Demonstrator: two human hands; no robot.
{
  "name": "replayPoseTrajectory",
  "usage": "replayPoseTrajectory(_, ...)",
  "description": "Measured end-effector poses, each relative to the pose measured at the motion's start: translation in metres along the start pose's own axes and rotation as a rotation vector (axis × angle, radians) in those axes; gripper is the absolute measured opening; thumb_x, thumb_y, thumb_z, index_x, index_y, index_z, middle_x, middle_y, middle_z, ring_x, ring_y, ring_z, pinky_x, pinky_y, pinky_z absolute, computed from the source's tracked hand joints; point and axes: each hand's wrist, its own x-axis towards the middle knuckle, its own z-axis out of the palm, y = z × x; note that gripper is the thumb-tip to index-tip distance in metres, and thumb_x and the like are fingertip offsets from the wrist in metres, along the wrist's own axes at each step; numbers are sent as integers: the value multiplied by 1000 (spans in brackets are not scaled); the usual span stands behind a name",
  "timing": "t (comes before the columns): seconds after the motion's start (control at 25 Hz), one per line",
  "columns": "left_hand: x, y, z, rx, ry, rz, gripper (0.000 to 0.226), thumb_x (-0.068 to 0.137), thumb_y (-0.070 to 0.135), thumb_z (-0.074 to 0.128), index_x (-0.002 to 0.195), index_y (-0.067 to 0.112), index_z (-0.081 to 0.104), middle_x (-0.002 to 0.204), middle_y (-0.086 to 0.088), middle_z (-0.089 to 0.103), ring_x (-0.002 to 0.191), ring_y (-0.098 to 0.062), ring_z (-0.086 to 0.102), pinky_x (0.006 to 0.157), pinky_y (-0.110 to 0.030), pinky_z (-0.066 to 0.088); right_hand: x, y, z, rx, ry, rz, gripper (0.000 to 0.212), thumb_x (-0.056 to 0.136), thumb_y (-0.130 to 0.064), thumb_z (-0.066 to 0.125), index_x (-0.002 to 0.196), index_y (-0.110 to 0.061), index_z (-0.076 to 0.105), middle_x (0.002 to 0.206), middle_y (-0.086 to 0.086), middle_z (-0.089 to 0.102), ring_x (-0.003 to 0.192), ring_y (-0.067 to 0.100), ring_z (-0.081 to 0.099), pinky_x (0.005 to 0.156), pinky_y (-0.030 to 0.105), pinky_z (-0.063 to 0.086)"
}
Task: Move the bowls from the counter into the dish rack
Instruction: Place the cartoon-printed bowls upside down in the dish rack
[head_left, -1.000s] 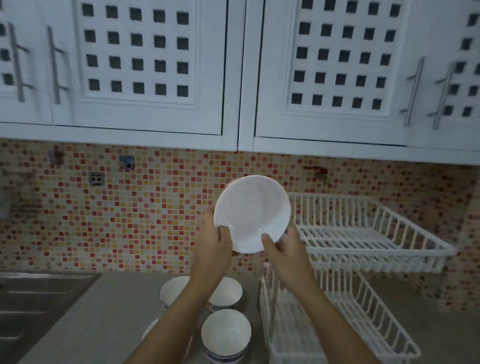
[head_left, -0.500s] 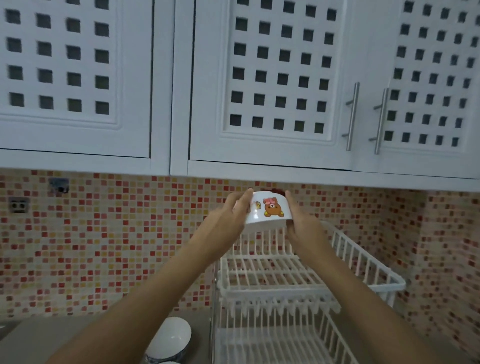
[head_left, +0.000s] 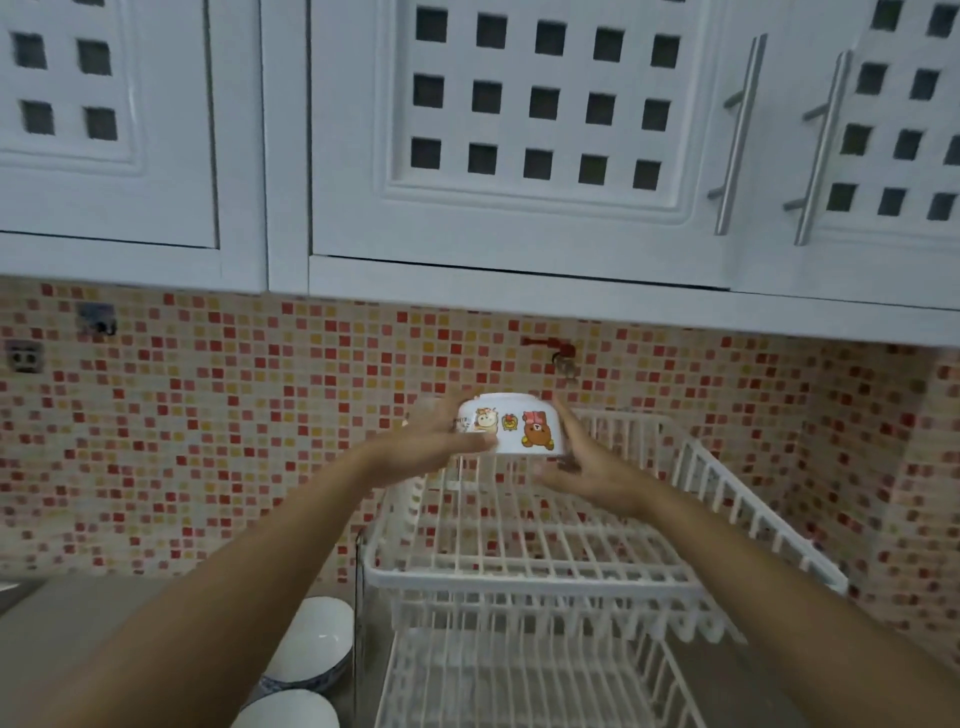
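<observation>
Blur softens most edges, so fine detail on the hands and wires is hard to read. At 9 o'clock a grey socket (head_left: 23, 356) and a dark hook (head_left: 96, 318) sit on the wall (head_left: 208, 441), a mosaic of small red, orange and cream squares. Grey, smooth counter (head_left: 78, 623) fills 8 o'clock, its left end cut off by the frame. At 7 o'clock two round white bowls lie on it: the nearer bowl (head_left: 288, 711) is cut by the bottom edge, and the farther bowl (head_left: 314, 647), with a dark patterned band on its outside, is partly hidden by the left forearm. Left hand (head_left: 431, 444) presses its fingers flat against the left side of the cartoon bowl (head_left: 511, 426), covering part of the print. That bowl is glossy white, upside down with its foot ring on top, printed with a bear and other small figures, and it is held at the centre above the far end of the rack's upper tier; whether it touches the wires cannot be told. Right hand (head_left: 587, 467) clasps its right side, palm inward, hiding the rim there. White wire rack (head_left: 524, 577) has two tiers of thin parallel bars; the lower tier runs off at 6 o'clock. White cabinets (head_left: 519, 130) with square cut-outs and metal bar handles (head_left: 737, 135) span 12 o'clock.
</observation>
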Motion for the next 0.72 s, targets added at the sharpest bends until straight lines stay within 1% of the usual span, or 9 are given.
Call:
replayPoseTrajectory(0.08, 6, -6, 5, 70, 30, -28, 72, 88, 27, 62, 143, 21, 16, 104, 9, 50, 84, -9, 53, 70, -21, 46, 6, 8, 1, 80, -26, 14, 98, 77, -70, 49, 147, -39, -13, 161, -9, 3, 137, 9, 25, 115, 40, 29)
replayPoseTrajectory(0.16, 12, -4, 4, 157, 18, -48, 81, 85, 22, 66, 146, 22, 12, 122, 12, 47, 94, -8, 55, 76, -16, 48, 16, 17, -3, 61, -35, 19, 102, 73, -70, 54, 147, -38, -9, 159, -8, 10, 137, 13, 32, 113, 40, 34)
replayPoseTrajectory(0.24, 19, -1, 4, 341, -31, -67, 86, 81, 21, 71, 146, 21, 15, 141, 0, 42, 107, -15, 54, 87, -21, 49, 25, 24, -7, -42, -71, 14, 108, 71, -64, 65, 148, -36, -6, 152, -13, 17, 136, 14, 34, 110, 39, 38)
replayPoseTrajectory(0.32, 26, -4, 9, 586, -49, -92, 89, 77, 25, 76, 145, 16, 19, 145, -8, 38, 119, -23, 49, 98, -30, 44, 29, 26, -4, -123, -83, 9, 107, 71, -56, 72, 149, -35, 2, 147, -18, 16, 135, 12, 30, 110, 36, 38)
replayPoseTrajectory(0.4, 31, -11, 14, 734, -41, -159, 96, 74, 31, 77, 146, 13, 16, 147, -10, 36, 127, -28, 43, 101, -33, 38, 31, 32, 3, -150, -76, 3, 108, 64, -57, 78, 146, -38, 12, 150, -11, 18, 138, 17, 27, 112, 45, 35)
replayPoseTrajectory(0.48, 35, -18, 16, 767, -54, -217, 96, 74, 31, 77, 145, 14, 15, 145, -11, 40, 127, -29, 44, 101, -37, 40, 33, 36, 7, -159, -89, 0, 106, 61, -49, 82, 144, -38, 18, 147, -5, 24, 137, 20, 27, 113, 48, 32)
replayPoseTrajectory(0.64, 37, -24, 14, 801, -70, -254, 89, 75, 28, 76, 142, 15, 18, 136, -11, 49, 118, -29, 50, 95, -37, 46, 33, 34, 12, -141, -146, 10, 94, 68, -35, 83, 141, -38, 23, 144, -7, 32, 133, 17, 34, 111, 41, 38)
replayPoseTrajectory(0.68, 37, -26, 16, 810, -77, -258, 88, 75, 29, 75, 141, 16, 20, 134, -11, 51, 116, -29, 51, 95, -38, 47, 30, 32, 13, -138, -179, 15, 90, 72, -32, 81, 140, -39, 22, 143, -11, 31, 133, 14, 34, 110, 36, 37)
replayPoseTrajectory(0.72, 37, -27, 18, 819, -86, -264, 87, 75, 30, 75, 141, 17, 20, 133, -11, 52, 115, -29, 52, 96, -40, 47, 27, 32, 13, -133, -220, 31, 90, 77, -26, 77, 140, -40, 16, 139, -15, 29, 131, 9, 32, 107, 28, 35)
